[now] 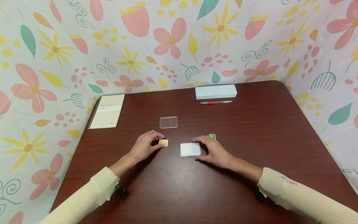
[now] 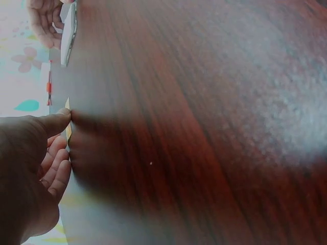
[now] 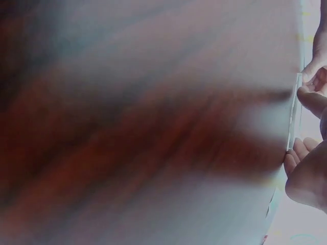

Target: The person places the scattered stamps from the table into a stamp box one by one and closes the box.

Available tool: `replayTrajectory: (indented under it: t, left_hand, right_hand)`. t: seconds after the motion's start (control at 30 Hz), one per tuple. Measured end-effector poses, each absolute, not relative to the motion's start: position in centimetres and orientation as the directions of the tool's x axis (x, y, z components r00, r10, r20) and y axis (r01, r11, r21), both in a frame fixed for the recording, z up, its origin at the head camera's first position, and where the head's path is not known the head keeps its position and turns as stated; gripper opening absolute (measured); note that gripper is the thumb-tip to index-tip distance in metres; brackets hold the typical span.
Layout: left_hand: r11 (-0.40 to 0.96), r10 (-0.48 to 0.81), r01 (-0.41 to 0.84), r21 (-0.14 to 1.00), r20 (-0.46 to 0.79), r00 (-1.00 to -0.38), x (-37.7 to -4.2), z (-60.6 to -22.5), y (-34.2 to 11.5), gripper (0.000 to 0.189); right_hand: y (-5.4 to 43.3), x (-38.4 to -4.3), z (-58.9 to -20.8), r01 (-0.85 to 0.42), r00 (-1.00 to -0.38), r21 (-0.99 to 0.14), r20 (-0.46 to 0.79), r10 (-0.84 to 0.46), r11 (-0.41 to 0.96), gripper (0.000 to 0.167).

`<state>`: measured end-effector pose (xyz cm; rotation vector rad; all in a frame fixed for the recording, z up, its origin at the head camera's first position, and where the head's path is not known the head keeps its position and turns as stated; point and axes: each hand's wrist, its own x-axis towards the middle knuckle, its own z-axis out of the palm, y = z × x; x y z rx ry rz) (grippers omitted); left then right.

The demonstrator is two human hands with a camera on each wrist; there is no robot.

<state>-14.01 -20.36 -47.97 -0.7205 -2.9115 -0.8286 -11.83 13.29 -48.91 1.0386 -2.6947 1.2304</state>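
A small yellow card point(image 1: 163, 143) is pinched between left-hand point(image 1: 143, 146) thumb and fingers; at its three o'clock a flat white case point(image 1: 190, 150) is spanned edge to edge, more widely, by the right hand point(image 1: 216, 152). Further out, at one o'clock, a red pen point(image 1: 216, 102) is seen. Beneath, glossy reddish wood-grain tabletop point(image 1: 179, 189); at twelve, flower-printed cloth point(image 1: 193, 73) is hung.

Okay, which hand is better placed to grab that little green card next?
Probably your right hand: the green card lies just beyond it, though it would likely first release the white case. Your left hand is farther off, pinching the yellow card.
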Motion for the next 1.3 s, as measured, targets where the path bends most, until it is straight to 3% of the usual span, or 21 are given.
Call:
replayTrajectory:
  t: [0.87,1.3]
  left_hand:
    - [0.746,0.462,0.450,0.490,0.107,-0.881,-14.23,-47.49,-20.34,0.011]
    - [0.716,0.497,0.528,0.457,0.198,-0.845,-14.26,-47.33,-20.69,0.010]
  right_hand:
    - [13.00,-11.93,-48.94,-0.591,-0.771,-0.633,0.263,-0.580,0.500,0.064]
    - [12.95,-12.09,-48.98,-0.595,-0.767,-0.631,0.262,-0.585,0.498,0.063]
